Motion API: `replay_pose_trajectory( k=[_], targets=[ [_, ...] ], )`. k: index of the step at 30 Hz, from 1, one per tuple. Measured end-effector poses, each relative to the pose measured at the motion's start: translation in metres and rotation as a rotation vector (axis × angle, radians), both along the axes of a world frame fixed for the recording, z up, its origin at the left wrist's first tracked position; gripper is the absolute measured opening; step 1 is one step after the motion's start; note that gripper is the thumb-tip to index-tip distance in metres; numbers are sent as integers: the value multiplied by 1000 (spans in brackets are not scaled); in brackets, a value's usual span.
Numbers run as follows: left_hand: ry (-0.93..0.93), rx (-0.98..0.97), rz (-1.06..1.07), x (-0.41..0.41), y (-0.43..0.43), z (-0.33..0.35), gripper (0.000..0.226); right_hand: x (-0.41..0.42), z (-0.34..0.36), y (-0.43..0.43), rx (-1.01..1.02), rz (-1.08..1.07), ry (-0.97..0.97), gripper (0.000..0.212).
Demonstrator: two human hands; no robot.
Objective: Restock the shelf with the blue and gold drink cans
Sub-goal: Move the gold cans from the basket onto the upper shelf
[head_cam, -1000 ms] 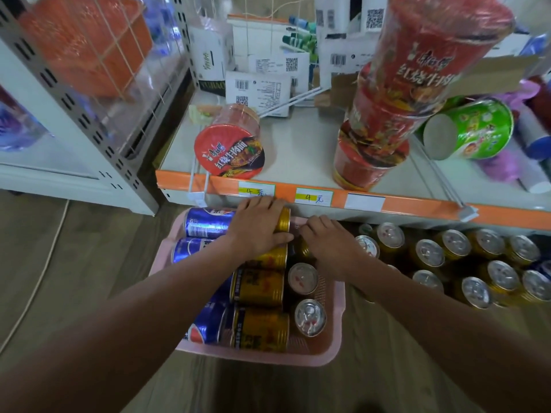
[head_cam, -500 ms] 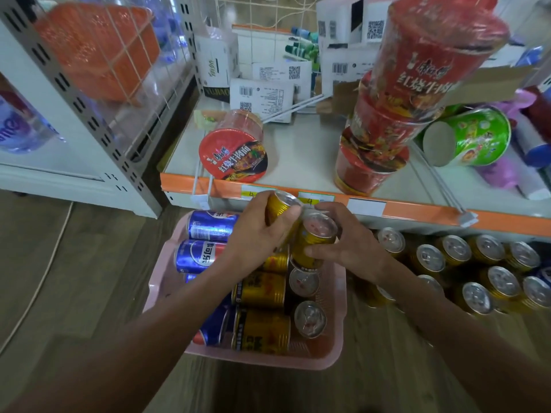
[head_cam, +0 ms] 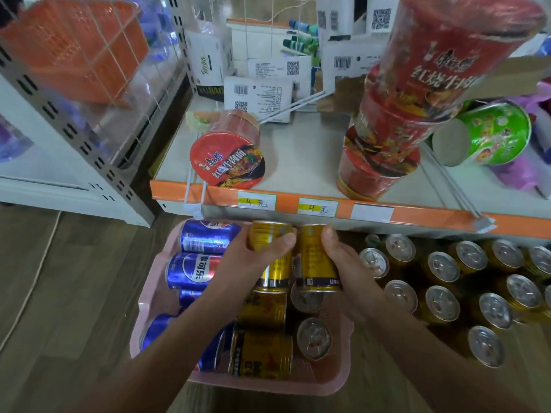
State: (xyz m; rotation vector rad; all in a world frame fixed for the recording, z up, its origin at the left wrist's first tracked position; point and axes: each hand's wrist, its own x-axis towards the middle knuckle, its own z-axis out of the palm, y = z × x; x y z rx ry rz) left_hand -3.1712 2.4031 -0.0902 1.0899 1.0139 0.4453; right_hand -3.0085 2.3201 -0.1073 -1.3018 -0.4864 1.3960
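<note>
Here, two blue cans point(head_cam: 205, 238) lie on their sides just left of the left hand point(head_cam: 253, 259), whose fingers and thumb curl round a gold can point(head_cam: 275, 271) held above the pink basket point(head_cam: 148, 308). Just beside it, the right hand point(head_cam: 344, 265) grips a second gold can point(head_cam: 315, 257) likewise, and upright gold cans point(head_cam: 442, 269) stand in rows to that hand's right.

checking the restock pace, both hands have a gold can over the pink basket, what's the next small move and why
Probably carry both right, to the shelved gold cans, which stand upright in rows just right of the pink basket. The left hand grips the left gold can, the right hand the right gold can, above that basket.
</note>
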Motion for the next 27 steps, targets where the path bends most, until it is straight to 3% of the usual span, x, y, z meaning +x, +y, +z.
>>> replay_pose_trajectory(
  k=[7,11,16,19,22,27],
  targets=[
    [11,-129,18,10,-31,26,54,-3,41,-33,-163,-18,-51,43],
    [38,-159,-5,6,-55,88,65,-5,97,-60,-268,-73,-97,48],
    [95,-207,26,4,-73,204,70,-9,211,-79,-373,-102,-166,69],
    [97,-203,9,5,-78,290,64,-5,307,-90,-355,-111,-165,52],
    [91,-204,-9,15,-79,373,77,3,393,-102,-365,-119,-145,76],
    [69,-125,-37,40,-93,514,66,23,527,-116,-317,-178,-144,63]
  ],
)
